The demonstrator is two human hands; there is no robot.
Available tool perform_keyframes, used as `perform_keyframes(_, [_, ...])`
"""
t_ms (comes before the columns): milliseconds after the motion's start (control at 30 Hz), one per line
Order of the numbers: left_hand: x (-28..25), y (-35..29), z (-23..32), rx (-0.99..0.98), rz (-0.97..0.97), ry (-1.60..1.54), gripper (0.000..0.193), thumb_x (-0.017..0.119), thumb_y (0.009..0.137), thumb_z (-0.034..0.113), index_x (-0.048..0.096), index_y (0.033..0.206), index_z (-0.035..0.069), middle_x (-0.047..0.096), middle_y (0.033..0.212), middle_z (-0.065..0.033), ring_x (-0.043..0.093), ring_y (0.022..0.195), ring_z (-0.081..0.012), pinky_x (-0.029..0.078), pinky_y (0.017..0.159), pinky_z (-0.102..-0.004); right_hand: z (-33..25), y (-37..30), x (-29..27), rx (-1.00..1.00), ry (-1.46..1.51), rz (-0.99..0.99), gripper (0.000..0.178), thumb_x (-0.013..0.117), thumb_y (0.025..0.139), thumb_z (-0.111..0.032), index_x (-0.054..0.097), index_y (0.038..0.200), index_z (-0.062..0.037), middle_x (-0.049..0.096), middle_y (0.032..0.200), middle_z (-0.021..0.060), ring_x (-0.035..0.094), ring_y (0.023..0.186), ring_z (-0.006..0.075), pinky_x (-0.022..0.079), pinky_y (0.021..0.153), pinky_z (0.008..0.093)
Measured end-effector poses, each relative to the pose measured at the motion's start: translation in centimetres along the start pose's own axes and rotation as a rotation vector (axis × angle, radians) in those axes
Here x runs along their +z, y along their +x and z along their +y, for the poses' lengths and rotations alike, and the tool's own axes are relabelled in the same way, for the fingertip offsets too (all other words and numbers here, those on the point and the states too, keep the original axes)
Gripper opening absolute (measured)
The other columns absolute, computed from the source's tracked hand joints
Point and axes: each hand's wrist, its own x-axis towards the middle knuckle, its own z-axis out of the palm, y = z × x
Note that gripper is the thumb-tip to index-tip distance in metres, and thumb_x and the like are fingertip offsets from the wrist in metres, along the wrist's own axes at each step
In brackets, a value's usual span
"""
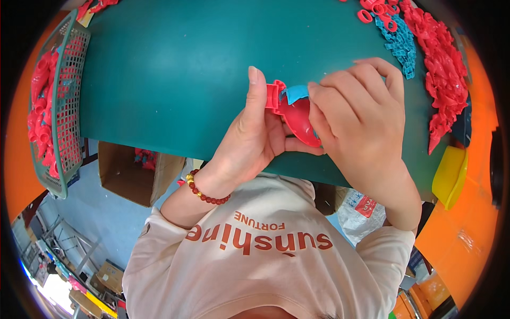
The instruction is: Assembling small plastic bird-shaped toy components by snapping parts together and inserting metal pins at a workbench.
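Note:
Above the table's near edge, my left hand (248, 135) holds a glossy red plastic part (298, 121), its thumb pointing up beside the part's squared, collar-like end. The part's rounded, tapering body slants down to the right across my left fingers. A small light-blue plastic piece (296, 94) sits against its upper side. My right hand (364, 109) is closed over that piece's right end, thumb and index finger pinched together there. My right fingertips partly hide where the two plastics meet, so I cannot tell whether they are joined.
On the green table (175, 69), a long heap of red parts (438, 64) lies at right beside blue pieces (399, 45) and red rings (378, 7). A mesh basket (71, 90) of red parts stands left. A cardboard box (127, 178) sits below; a yellow tray (450, 178) is at right.

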Motion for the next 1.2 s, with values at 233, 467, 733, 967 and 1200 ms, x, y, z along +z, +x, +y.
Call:
perform_keyframes(233, [-0.5,-0.1,0.0,-0.014,-0.02,0.044,0.077,0.021,0.088,0.068,0.049,0.111,0.0,0.06,0.101,-0.0136,0.061,0.092,-0.0209,0.056,0.075,-0.0396,0.7,0.2,0.2,-0.034,0.108,-0.034,0.019,0.069,0.063,0.0,0.06,0.079,-0.0055,0.058,0.077,0.0035,0.055,0.075,0.0232,0.043,0.075,0.0389])
perform_keyframes(467, [-1.4,0.1,0.0,-0.035,-0.127,0.096,0.078,0.02,0.088,0.068,0.05,0.109,-0.002,0.062,0.093,-0.0158,0.064,0.086,-0.0227,0.056,0.071,-0.0366,2.7,0.6,0.1,-0.116,0.198,-0.028,0.019,0.072,0.063,-0.002,0.065,0.081,-0.0039,0.063,0.079,0.0048,0.056,0.074,0.0227,0.044,0.07,0.0348])
perform_keyframes(733, [-1.1,-0.5,0.6,-0.211,-0.176,-0.161,0.069,0.023,0.093,0.058,0.046,0.121,0.0,0.06,0.105,-0.0212,0.063,0.094,-0.0338,0.055,0.074,-0.041,2.0,-2.0,-0.3,0.075,0.415,-0.089,0.033,0.071,0.065,-0.003,0.064,0.097,-0.0065,0.064,0.096,0.0073,0.058,0.089,0.0275,0.046,0.074,0.0372])
perform_keyframes(967, [-4.2,-0.5,1.2,-0.33,-0.558,-0.041,0.053,0.038,0.096,0.031,0.033,0.13,-0.009,0.049,0.12,-0.0304,0.062,0.093,-0.0416,0.058,0.048,-0.0324,2.3,-4.5,-1.5,0.148,0.677,-0.031,0.035,0.068,0.073,-0.006,0.063,0.107,-0.0107,0.061,0.113,0.0071,0.057,0.1,0.0286,0.046,0.083,0.0365])
perform_keyframes(1200, [-1.6,-0.9,0.3,-0.092,-0.268,-0.011,0.052,0.042,0.095,0.021,0.027,0.133,-0.01,0.038,0.129,-0.0332,0.054,0.106,-0.0452,0.06,0.064,-0.0355,13.6,-14.5,-5.1,1.013,-0.837,0.014,0.038,0.067,0.078,-0.037,0.063,0.102,-0.0073,0.063,0.097,0.0084,0.057,0.096,0.0268,0.048,0.077,0.0388])
